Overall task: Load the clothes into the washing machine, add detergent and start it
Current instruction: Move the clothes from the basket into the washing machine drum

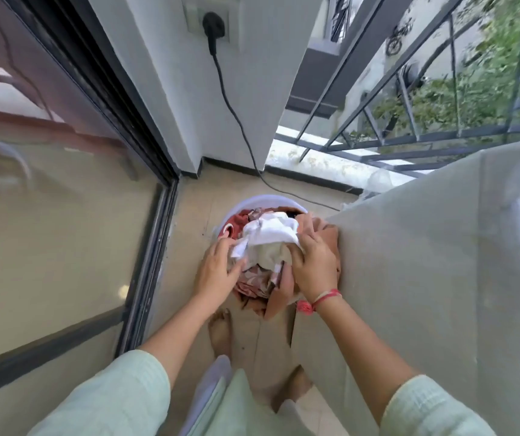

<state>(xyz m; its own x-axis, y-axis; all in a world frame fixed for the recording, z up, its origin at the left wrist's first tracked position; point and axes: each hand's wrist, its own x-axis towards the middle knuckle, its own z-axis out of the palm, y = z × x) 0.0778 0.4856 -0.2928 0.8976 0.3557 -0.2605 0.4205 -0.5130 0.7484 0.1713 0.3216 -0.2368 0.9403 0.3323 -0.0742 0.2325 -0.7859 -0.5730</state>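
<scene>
A round lavender tub [254, 201] stands on the floor, heaped with clothes. On top lies a white garment [271, 236], with rust-red and pink pieces [238, 223] under it. My left hand [217, 267] grips the left side of the heap at a white edge. My right hand [313, 265] grips the right side, fingers buried in the white cloth. The washing machine [425, 278] stands right of the tub under a pale fabric and clear plastic cover; its lid and controls are hidden.
A sliding glass door [63, 231] with a dark frame runs along the left. A black plug [213, 26] sits in a wall socket, its cable trailing down to the floor. A metal railing [409, 114] borders the balcony behind. My bare feet stand below the tub.
</scene>
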